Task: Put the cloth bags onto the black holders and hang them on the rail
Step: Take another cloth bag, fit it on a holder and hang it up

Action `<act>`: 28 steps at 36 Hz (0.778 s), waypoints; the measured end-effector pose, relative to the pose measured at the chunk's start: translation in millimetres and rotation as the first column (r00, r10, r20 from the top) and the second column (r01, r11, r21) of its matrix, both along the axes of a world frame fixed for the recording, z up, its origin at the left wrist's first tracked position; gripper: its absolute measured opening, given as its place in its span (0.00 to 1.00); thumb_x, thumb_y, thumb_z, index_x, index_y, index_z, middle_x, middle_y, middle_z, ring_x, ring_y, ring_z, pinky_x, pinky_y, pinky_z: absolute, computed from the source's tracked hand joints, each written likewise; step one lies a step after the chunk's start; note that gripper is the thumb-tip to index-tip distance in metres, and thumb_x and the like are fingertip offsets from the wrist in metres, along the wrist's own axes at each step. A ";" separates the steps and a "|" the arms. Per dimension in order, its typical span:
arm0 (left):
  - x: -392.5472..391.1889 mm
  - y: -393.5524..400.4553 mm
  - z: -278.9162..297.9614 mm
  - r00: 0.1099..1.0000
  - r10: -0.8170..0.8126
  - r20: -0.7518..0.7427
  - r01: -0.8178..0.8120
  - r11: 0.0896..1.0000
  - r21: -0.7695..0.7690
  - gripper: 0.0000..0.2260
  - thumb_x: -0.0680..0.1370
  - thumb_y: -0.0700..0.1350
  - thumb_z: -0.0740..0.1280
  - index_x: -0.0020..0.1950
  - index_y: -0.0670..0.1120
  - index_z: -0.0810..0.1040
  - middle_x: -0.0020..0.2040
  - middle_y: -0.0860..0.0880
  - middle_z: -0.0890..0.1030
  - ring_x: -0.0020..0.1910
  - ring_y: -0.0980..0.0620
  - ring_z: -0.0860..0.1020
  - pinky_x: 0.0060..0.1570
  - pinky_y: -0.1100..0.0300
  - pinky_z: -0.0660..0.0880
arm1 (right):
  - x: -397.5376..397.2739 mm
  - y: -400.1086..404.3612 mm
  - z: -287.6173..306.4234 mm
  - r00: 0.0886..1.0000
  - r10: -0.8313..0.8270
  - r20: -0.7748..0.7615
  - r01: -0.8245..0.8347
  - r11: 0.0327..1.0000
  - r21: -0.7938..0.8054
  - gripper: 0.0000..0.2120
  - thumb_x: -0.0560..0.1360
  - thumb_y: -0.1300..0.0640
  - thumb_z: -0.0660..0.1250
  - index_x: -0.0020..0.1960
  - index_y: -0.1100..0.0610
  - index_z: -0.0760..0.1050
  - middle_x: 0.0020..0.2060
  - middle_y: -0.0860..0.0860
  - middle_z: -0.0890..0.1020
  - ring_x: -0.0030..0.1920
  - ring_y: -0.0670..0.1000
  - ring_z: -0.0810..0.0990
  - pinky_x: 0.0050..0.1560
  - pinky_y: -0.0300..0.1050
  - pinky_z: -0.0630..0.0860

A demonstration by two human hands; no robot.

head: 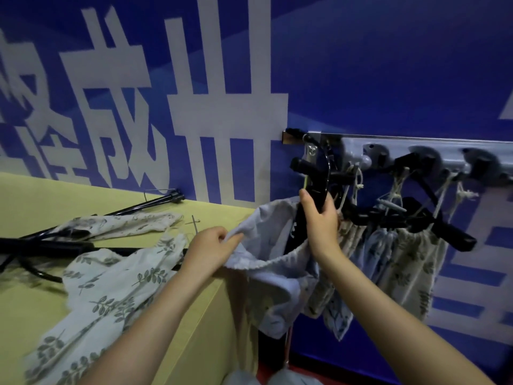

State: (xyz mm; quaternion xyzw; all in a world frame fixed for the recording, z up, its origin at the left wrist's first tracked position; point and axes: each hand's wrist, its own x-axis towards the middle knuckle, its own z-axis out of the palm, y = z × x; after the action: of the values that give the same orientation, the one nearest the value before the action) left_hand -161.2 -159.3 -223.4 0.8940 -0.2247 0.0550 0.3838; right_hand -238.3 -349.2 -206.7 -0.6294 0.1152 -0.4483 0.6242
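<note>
A blue wall [388,65] with large white characters fills the background, and a yellow surface [33,295] runs along its left. Leaf-printed cloth bags [111,295] lie on that surface beside spare black holders [41,245]. A metal rail [416,151] on the wall carries holders with bags already hanging [408,257]. The pale blue bag [272,245] hangs open just off the surface's edge; the left hand [211,248] pinches its rim, while the right hand [319,218] has its grip closed around a black holder [319,182], apparently near the rail's left end.
</note>
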 end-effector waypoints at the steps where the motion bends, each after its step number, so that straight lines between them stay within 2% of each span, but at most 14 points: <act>1: 3.0 3.0 3.0 0.999 0.041 0.008 -0.041 0.999 -0.012 0.18 0.76 0.56 0.67 0.32 0.47 0.68 0.29 0.48 0.68 0.29 0.51 0.66 0.31 0.57 0.60 | 0.6 -0.9 0.2 1.000 -0.015 -0.003 0.015 1.000 -0.012 0.18 0.78 0.51 0.66 0.64 0.58 0.72 0.57 0.51 0.80 0.58 0.47 0.78 0.58 0.40 0.74; 3: 6.8 7.5 9.9 0.994 0.085 -0.070 -0.090 0.994 -0.059 0.19 0.75 0.57 0.69 0.32 0.47 0.69 0.29 0.47 0.67 0.29 0.50 0.66 0.31 0.57 0.60 | 2.4 -4.6 -2.6 0.999 -0.035 -0.020 0.034 0.999 -0.039 0.19 0.77 0.51 0.67 0.63 0.60 0.72 0.57 0.53 0.80 0.59 0.50 0.78 0.57 0.39 0.74; 5: 5.1 10.6 16.7 0.950 -0.003 -0.311 -0.078 0.965 -0.249 0.15 0.75 0.53 0.70 0.34 0.47 0.71 0.29 0.47 0.68 0.27 0.51 0.65 0.29 0.60 0.59 | 2.4 -5.7 -3.6 0.999 -0.034 -0.037 0.032 0.998 -0.062 0.24 0.75 0.46 0.68 0.64 0.61 0.72 0.58 0.55 0.80 0.60 0.53 0.77 0.60 0.46 0.74; 7: 3.7 11.1 20.7 0.812 -0.220 -0.541 -0.115 0.848 -0.518 0.11 0.75 0.47 0.71 0.35 0.47 0.74 0.28 0.49 0.67 0.24 0.54 0.63 0.24 0.65 0.58 | 2.2 -6.6 -3.8 0.996 -0.032 -0.078 0.024 0.994 -0.107 0.27 0.73 0.42 0.67 0.64 0.59 0.72 0.58 0.54 0.79 0.60 0.52 0.77 0.63 0.50 0.73; 9: 0.6 7.3 26.2 0.685 -0.420 -0.596 -0.182 0.693 -0.698 0.06 0.76 0.42 0.70 0.39 0.45 0.77 0.30 0.49 0.70 0.23 0.57 0.66 0.21 0.68 0.61 | 2.2 -8.4 -4.0 0.994 -0.044 -0.102 0.028 0.989 -0.147 0.16 0.76 0.47 0.67 0.59 0.55 0.73 0.53 0.49 0.81 0.55 0.47 0.78 0.59 0.49 0.75; 11: -3.8 4.6 33.6 0.602 -0.546 -0.583 -0.247 0.567 -0.786 0.04 0.77 0.39 0.67 0.42 0.44 0.78 0.31 0.49 0.76 0.25 0.58 0.72 0.23 0.70 0.67 | 3.2 -9.6 -5.2 0.991 -0.049 -0.123 0.026 0.983 -0.181 0.10 0.77 0.50 0.67 0.55 0.54 0.74 0.49 0.49 0.81 0.52 0.47 0.79 0.54 0.47 0.76; 12: -5.8 4.8 37.0 0.578 -0.576 -0.578 -0.265 0.538 -0.800 0.04 0.78 0.37 0.66 0.43 0.42 0.79 0.31 0.49 0.78 0.27 0.57 0.74 0.25 0.71 0.70 | 2.8 -10.2 -6.2 0.990 -0.052 -0.128 0.025 0.979 -0.201 0.10 0.77 0.50 0.67 0.53 0.55 0.74 0.48 0.50 0.81 0.50 0.47 0.79 0.52 0.46 0.76; 13: -6.7 5.6 39.2 0.572 -0.583 -0.577 -0.253 0.544 -0.800 0.05 0.78 0.36 0.65 0.44 0.41 0.79 0.32 0.48 0.80 0.28 0.57 0.76 0.27 0.71 0.72 | 3.3 -11.1 -8.1 0.991 -0.054 -0.121 0.027 0.976 -0.216 0.11 0.77 0.51 0.67 0.52 0.57 0.74 0.47 0.51 0.81 0.49 0.47 0.79 0.50 0.45 0.75; 17: -8.6 10.4 38.7 0.618 -0.499 -0.607 -0.096 0.718 -0.689 0.04 0.76 0.37 0.68 0.46 0.37 0.81 0.33 0.46 0.77 0.29 0.55 0.74 0.28 0.68 0.73 | 1.4 -13.8 -10.2 0.988 -0.057 -0.145 0.017 0.965 -0.260 0.09 0.77 0.51 0.67 0.52 0.56 0.73 0.46 0.48 0.80 0.48 0.42 0.78 0.48 0.41 0.74; 19: -10.1 7.3 37.7 0.616 -0.509 -0.601 -0.132 0.686 -0.716 0.05 0.77 0.40 0.68 0.41 0.40 0.80 0.31 0.47 0.75 0.28 0.55 0.73 0.28 0.67 0.73 | 0.9 -15.9 -10.2 0.985 -0.065 -0.158 0.019 0.961 -0.276 0.10 0.77 0.51 0.67 0.52 0.56 0.73 0.46 0.48 0.80 0.47 0.43 0.78 0.48 0.43 0.74; 22: -14.3 1.8 43.8 0.662 -0.618 -0.424 -0.161 0.435 -0.886 0.13 0.78 0.41 0.65 0.33 0.42 0.79 0.32 0.47 0.77 0.32 0.54 0.76 0.40 0.62 0.76 | 2.0 -19.4 -11.5 0.981 -0.084 -0.176 0.031 0.957 -0.287 0.12 0.77 0.50 0.68 0.51 0.58 0.73 0.45 0.49 0.80 0.47 0.45 0.79 0.48 0.45 0.74; 25: -19.7 2.2 53.7 0.695 -0.690 -0.205 -0.155 0.135 -0.979 0.15 0.80 0.41 0.61 0.36 0.41 0.80 0.35 0.46 0.82 0.37 0.53 0.82 0.46 0.59 0.80 | 4.1 -18.5 -15.8 0.972 -0.086 -0.218 0.017 0.953 -0.302 0.13 0.75 0.47 0.68 0.50 0.57 0.73 0.45 0.50 0.80 0.48 0.47 0.79 0.49 0.46 0.75; 26: -20.8 2.8 55.7 0.702 -0.695 -0.152 -0.142 0.073 -0.987 0.13 0.80 0.41 0.60 0.39 0.41 0.79 0.37 0.45 0.83 0.39 0.52 0.82 0.47 0.59 0.80 | 4.5 -17.0 -17.7 0.969 -0.080 -0.232 0.007 0.954 -0.301 0.13 0.75 0.47 0.68 0.50 0.56 0.74 0.45 0.50 0.80 0.48 0.47 0.78 0.50 0.46 0.75; 28: -21.3 3.9 55.1 0.715 -0.692 -0.102 -0.092 0.052 -0.994 0.11 0.81 0.41 0.58 0.45 0.41 0.79 0.41 0.45 0.84 0.42 0.52 0.83 0.49 0.60 0.80 | 4.3 -11.7 -21.8 0.966 -0.054 -0.252 -0.021 0.958 -0.287 0.11 0.76 0.47 0.67 0.51 0.54 0.74 0.46 0.48 0.80 0.49 0.45 0.78 0.50 0.44 0.74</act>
State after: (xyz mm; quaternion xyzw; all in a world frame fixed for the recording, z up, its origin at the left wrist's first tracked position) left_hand -182.5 -155.4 -168.2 0.3057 -0.1999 -0.1745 0.9144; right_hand -234.0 -360.9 -228.5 -0.7652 0.1341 -0.3800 0.5021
